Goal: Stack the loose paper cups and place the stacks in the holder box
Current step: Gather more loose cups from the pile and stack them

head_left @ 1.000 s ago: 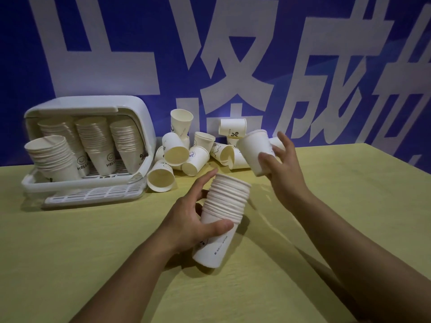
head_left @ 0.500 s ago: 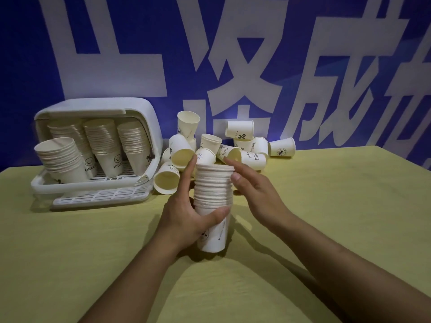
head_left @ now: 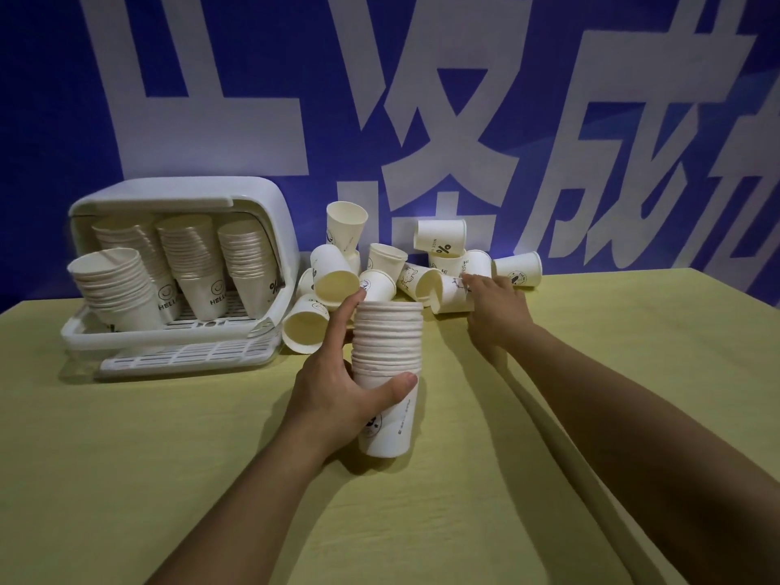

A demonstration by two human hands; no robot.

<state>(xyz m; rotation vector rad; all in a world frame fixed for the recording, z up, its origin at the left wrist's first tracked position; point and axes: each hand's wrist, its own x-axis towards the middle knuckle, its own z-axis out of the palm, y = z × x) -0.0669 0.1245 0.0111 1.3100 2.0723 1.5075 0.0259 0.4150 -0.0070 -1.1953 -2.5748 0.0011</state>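
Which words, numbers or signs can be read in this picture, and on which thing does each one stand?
"HELL", cut off: front cup stack in the holder box.
"HELL", cut off: middle stack.
"%": right stack.
"NICE" and "%": lying cup.
"Hi": cup below it.
Big white Chinese characters, cropped: blue banner.
Print on the held stack and the other loose cups: too small.

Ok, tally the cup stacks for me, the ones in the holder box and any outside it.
Stacks inside the holder box: 4
Stack held in the left hand: 1
Total: 5 stacks
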